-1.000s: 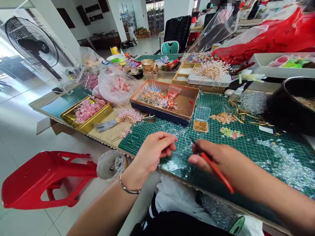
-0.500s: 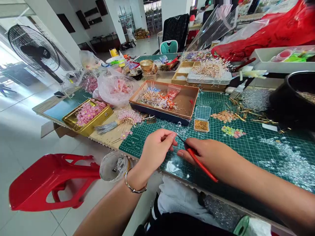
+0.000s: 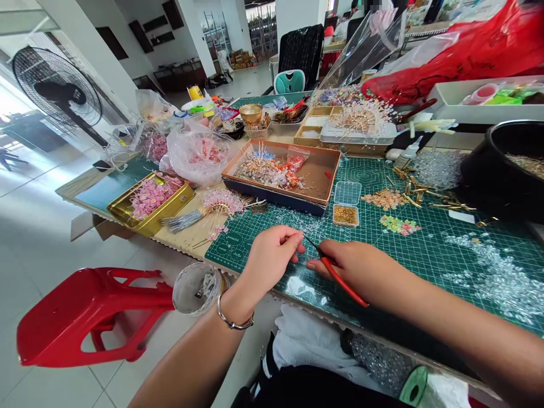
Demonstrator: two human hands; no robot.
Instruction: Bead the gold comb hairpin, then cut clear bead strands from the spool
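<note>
Pliers (image 3: 343, 282) gripped: right hand (image 3: 355, 262) | left hand (image 3: 272, 256): pinched, contents unclear | beyond: bead box (image 3: 345, 215), carton (image 3: 318, 174)

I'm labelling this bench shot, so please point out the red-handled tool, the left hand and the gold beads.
Red-handled tool (image 3: 340, 278): head view, on its red handle.
Left hand (image 3: 272, 256): head view, back of the hand.
Gold beads (image 3: 345, 215): head view, middle of the pile.
</note>
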